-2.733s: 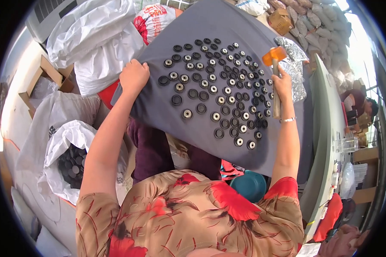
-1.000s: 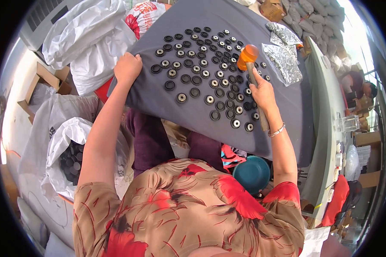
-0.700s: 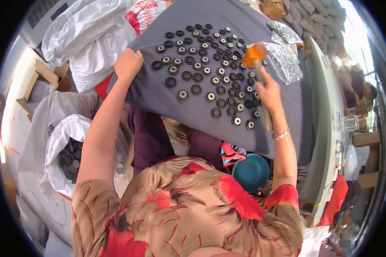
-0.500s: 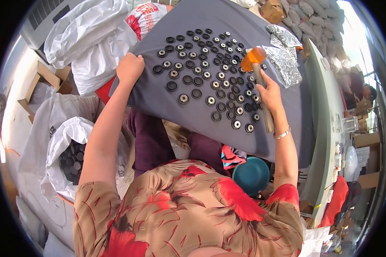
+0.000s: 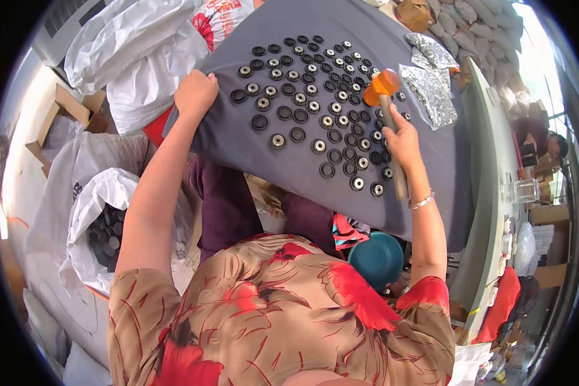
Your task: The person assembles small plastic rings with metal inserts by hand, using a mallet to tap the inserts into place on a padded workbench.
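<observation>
A grey cloth-covered board [image 5: 238,145] lies in front of me, covered with several rows of small black round rings [image 5: 315,109], some with metal centres. My right hand [image 5: 402,138] grips the wooden handle of a mallet with an orange head [image 5: 381,83], its head raised just over the rings at the right side of the rows. My left hand [image 5: 196,93] rests on the board's left edge, fingers curled over it, beside the leftmost rings.
Clear bags of small metal parts [image 5: 431,90] lie at the board's far right. A white sack [image 5: 103,222] holding black rings stands open at my lower left, with more white bags [image 5: 135,58] behind it. A teal bowl [image 5: 376,257] sits below the board.
The mallet has swung over the right part of the rows, dipping and rising again. My right hand has shifted slightly right. My left hand stayed on the board's edge.
</observation>
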`<action>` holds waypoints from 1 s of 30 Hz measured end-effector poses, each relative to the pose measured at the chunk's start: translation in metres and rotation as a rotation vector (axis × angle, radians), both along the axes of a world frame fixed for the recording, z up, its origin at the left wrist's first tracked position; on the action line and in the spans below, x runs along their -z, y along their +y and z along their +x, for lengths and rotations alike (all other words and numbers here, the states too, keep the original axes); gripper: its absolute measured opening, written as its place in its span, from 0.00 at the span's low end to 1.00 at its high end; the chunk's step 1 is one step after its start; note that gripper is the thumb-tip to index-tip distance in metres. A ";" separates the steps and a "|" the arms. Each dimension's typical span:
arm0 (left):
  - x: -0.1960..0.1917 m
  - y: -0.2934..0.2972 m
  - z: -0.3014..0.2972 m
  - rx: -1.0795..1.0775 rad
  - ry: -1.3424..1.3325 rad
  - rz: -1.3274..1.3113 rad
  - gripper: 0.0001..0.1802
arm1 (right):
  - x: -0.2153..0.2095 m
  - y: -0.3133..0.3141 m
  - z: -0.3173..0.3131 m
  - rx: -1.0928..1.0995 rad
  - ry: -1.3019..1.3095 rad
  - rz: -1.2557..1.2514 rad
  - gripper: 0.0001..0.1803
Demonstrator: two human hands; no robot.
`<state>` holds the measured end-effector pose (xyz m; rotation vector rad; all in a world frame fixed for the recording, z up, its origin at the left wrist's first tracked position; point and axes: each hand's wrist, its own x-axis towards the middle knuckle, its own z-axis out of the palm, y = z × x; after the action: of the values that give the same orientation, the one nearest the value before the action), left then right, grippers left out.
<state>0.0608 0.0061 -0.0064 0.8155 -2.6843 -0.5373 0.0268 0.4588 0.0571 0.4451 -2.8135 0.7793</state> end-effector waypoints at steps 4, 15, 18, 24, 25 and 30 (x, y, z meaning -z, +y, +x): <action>0.004 -0.003 -0.002 -0.023 -0.002 -0.016 0.27 | -0.019 -0.017 -0.001 -0.015 -0.069 -0.089 0.34; 0.003 -0.002 0.000 -0.023 -0.013 -0.013 0.26 | -0.020 -0.036 -0.016 0.018 -0.084 -0.145 0.34; -0.005 0.001 0.002 -0.017 -0.019 0.001 0.26 | -0.012 -0.032 -0.018 0.006 -0.063 -0.072 0.34; 0.002 -0.001 0.002 -0.026 -0.027 0.006 0.26 | -0.036 -0.042 -0.001 0.047 -0.206 -0.107 0.33; 0.002 0.000 0.002 -0.026 -0.028 -0.003 0.26 | -0.039 -0.041 0.005 0.047 -0.208 -0.105 0.33; 0.002 -0.005 -0.001 -0.008 -0.019 0.008 0.26 | -0.019 -0.051 0.027 -0.108 0.021 0.091 0.35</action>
<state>0.0601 0.0016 -0.0080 0.8370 -2.6969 -0.5421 0.0541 0.4074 0.0762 0.6208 -2.8333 0.6640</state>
